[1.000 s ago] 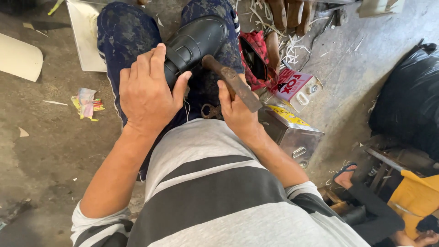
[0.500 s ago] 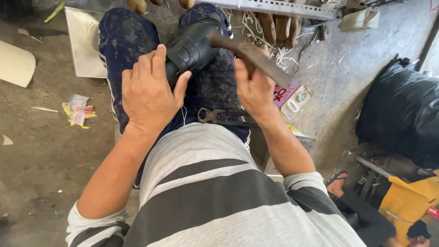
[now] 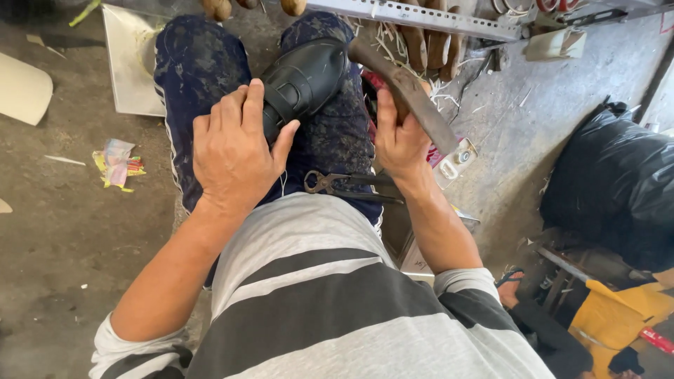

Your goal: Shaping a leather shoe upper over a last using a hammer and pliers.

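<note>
Black leather shoe [image 3: 303,81] is gripped beneath the left hand [image 3: 235,151] fingers. A brown wooden-handled hammer [image 3: 411,95] is clenched in the right hand [image 3: 400,144], with metal pliers [image 3: 347,186] just below its fingers.

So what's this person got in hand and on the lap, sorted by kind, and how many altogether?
Shoes: 1, a black shoe under the left hand
Hammers: 1, a hammer gripped by the right hand
Pincers: 1, pincers lying on the lap
Total: 3
</note>
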